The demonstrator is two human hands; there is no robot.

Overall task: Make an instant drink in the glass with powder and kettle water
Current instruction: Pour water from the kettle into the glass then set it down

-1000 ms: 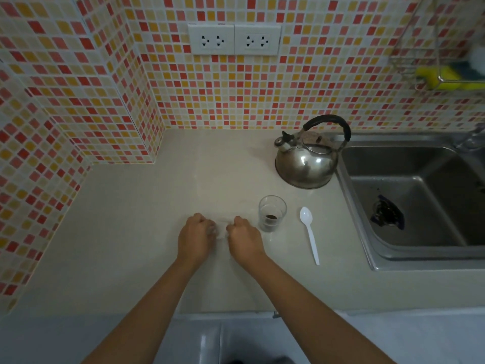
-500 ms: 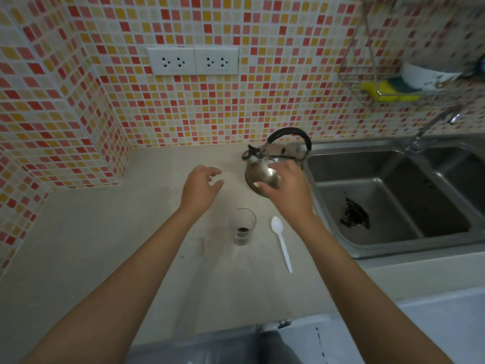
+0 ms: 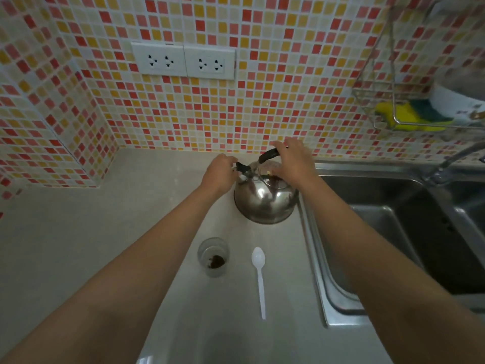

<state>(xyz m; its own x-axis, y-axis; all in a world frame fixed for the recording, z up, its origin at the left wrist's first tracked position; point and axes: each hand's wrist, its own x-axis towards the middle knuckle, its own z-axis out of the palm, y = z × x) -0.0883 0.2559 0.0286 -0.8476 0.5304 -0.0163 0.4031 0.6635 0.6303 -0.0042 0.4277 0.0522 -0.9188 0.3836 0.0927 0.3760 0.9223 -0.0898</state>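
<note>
The kettle stood upright on the counter, near the back edge and just beside the left rim of the sink; its steel body was bare to the camera, its top partly covered by both hands. The left hand was at the spout side, its fingers curled around the black spout cap; whether they pinched it or only touched could not be told. The right hand lay over the black handle, its fingers spread and arched rather than closed; a firm grip on the handle could not be confirmed, since the palm hid the contact.

The glass stood upright nearer the front of the counter, well apart from the kettle and clear of both hands; a small dark heap of powder sat on its bottom, with no liquid visible. The white plastic spoon lay flat just right of the glass, bowl toward the wall, handle toward the front edge, between the glass and the sink rim.

On the tiled wall, two white sockets sat above the back edge; a wire rack at upper right held a yellow-green sponge.
</note>
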